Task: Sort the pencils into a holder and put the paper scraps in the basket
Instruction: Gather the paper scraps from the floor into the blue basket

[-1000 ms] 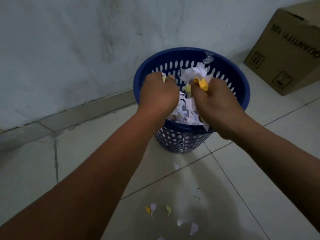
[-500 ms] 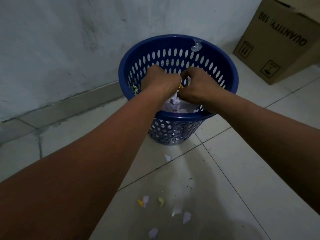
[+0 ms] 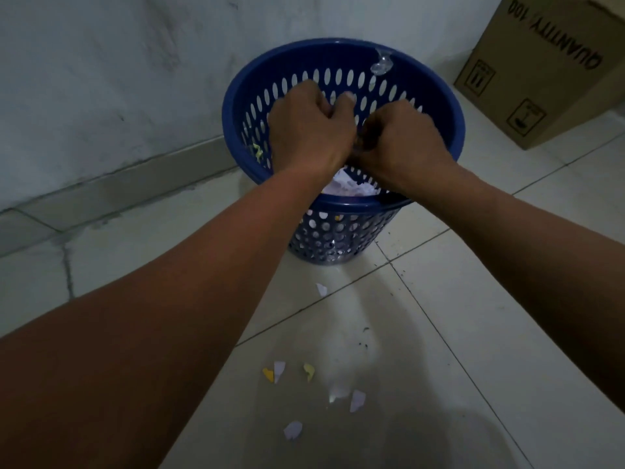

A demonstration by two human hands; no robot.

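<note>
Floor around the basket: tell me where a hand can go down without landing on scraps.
Bare tile lies between the blue basket and the cardboard box, and left of the basket along the wall skirting. Crowded: in front of the basket, where loose scraps lie scattered, and over its mouth, filled by the left hand and right hand.

Head camera looks steeply down, close over basket (image 3: 439, 96).

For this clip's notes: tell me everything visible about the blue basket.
The blue basket is a round, tapered bin of what looks like plastic, with a solid rolled rim and walls pierced by rows of oval holes. It stands upright on the tiled floor near the wall. White paper scraps lie inside. A small clear object hangs at the far rim. Both fists, the left hand and right hand, are over its opening.
</note>
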